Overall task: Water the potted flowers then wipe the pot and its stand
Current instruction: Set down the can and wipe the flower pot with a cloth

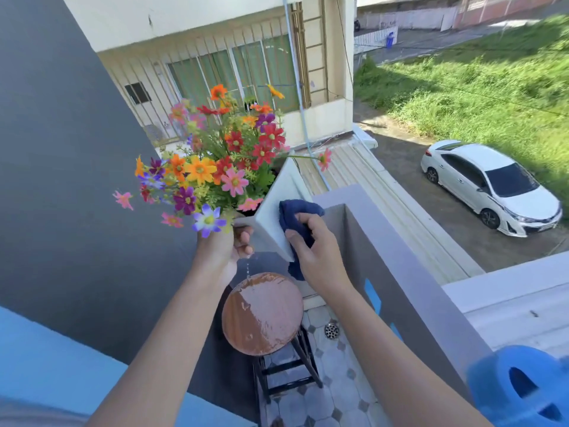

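Observation:
A white square pot (274, 208) full of colourful flowers (215, 158) is lifted in the air and tilted. My left hand (226, 251) grips its lower left corner. My right hand (317, 245) presses a dark blue cloth (297, 217) against the pot's right side. Water drips from the pot's bottom onto the round brown top of the stand (261, 314), a wooden stool below, whose surface is wet and shiny.
A grey balcony wall (397, 272) runs along the right, close to the pot. A blue watering can (520, 386) sits at the bottom right. The tiled floor has a drain (332, 330). A dark grey wall (61, 180) stands at left.

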### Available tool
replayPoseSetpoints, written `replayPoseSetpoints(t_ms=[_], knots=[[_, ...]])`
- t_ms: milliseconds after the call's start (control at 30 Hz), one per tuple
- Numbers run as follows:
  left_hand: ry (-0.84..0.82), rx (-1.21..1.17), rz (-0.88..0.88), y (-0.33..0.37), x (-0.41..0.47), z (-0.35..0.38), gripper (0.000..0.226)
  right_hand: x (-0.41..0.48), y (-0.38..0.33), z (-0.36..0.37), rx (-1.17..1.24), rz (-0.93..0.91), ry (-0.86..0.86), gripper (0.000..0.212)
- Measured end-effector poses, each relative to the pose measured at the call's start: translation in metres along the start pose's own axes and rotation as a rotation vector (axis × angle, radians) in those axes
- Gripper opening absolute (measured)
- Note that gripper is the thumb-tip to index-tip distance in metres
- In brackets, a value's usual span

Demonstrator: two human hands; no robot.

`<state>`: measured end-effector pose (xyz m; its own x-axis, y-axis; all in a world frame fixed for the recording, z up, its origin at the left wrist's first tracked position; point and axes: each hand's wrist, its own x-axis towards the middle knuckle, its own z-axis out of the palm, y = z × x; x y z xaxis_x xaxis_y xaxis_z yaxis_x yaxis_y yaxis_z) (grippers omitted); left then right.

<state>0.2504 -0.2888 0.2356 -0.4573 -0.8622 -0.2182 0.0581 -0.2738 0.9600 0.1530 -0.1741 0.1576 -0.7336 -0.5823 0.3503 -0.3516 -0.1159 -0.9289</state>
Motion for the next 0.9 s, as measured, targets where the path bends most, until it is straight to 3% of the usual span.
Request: replayPoseSetpoints(t_ms=[233,500,600,767,900], knots=[[-0.049,0.065,-0.059,0.0,-0.002,0.003,0.02,0.0,-0.027,0.0,0.149,-0.028,0.095,0.006],[-0.147,0.194,-0.125,-0.005,-0.006,-0.009,0.031,0.051,-0.025,-0.034,0.006,0.093,0.248,0.013],[-0.155,0.193,-0.12,-0.007,-0.001,-0.017,0.031,0.068,-0.024,-0.044,0.005,0.257,0.148,0.028],[-0.208,0.285,-0.091,-0.013,0.016,-0.034,0.035,0.072,-0.039,-0.059,0.306,0.487,-0.055,0.011],[-0.268,0.285,-0.001,-0.005,0.026,-0.048,0.034,0.069,-0.039,-0.061,0.458,0.596,-0.127,0.038]])
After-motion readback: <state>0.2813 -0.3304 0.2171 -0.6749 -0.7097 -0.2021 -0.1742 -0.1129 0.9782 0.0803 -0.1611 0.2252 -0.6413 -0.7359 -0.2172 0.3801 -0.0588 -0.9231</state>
